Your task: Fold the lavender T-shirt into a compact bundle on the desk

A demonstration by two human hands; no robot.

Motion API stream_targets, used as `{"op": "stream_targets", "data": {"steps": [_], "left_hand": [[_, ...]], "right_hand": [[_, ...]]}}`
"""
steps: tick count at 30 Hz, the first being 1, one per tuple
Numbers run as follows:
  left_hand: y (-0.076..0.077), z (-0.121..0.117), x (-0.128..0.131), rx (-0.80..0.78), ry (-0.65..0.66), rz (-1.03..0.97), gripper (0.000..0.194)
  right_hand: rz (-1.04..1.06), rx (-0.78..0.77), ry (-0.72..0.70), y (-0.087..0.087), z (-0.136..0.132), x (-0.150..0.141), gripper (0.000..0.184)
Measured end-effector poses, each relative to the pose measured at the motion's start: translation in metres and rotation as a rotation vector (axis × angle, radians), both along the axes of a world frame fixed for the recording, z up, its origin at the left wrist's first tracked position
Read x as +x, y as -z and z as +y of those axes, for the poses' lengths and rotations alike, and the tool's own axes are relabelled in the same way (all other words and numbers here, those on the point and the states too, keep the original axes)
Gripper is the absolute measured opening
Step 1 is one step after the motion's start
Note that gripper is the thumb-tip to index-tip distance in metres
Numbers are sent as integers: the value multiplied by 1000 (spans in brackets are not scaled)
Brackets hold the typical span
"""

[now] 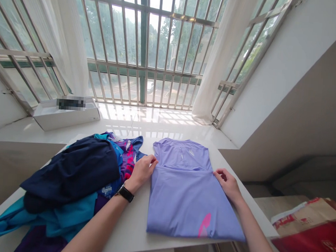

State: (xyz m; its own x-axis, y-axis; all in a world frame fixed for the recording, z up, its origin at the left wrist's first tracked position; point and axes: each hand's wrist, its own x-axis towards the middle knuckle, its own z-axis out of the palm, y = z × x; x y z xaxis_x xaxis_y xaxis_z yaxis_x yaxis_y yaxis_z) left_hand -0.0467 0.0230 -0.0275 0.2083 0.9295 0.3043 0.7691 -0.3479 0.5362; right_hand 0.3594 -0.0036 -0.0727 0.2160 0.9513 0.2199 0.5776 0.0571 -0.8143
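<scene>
A lavender T-shirt (185, 204) lies partly folded on the white table (131, 234). Its lower part is turned up over the body, with the hem running across below the neckline. At the left end of that hem, my left hand (142, 171) pinches the fabric between closed fingers; a black watch sits on this wrist. My right hand (227, 183) grips the hem's opposite end, thumb and fingers pressed together. Left of the shirt, a loose heap of clothes (78, 173) in navy, teal, purple and pink lies near my left forearm.
A white box (67, 119) stands on the window sill (145, 120) at the back left. Metal bars and white curtains line the window behind. Red and tan paper bags (312, 236) are low at the right, beside the table's edge.
</scene>
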Motion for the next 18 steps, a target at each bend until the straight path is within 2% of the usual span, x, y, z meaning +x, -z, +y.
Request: {"op": "stream_targets", "data": {"steps": [2,5,9,15,18], "left_hand": [[-3,-1,-2,-37,-29,-19,25],[-6,0,-8,-166,55,2,39],[-5,1,-15,-256,165,16,35],[-9,0,-19,-282,95,54,35],[-10,-2,-19,-295,90,59,35]], "right_hand": [[26,0,-13,0,-1,-1,44],[-2,-19,-16,-1,-2,-3,44],[-129,-22,25,-5,-3,-2,46],[-279,-87,-17,-10,-7,2,49],[-217,-96,-55,-6,-9,4,47]]}}
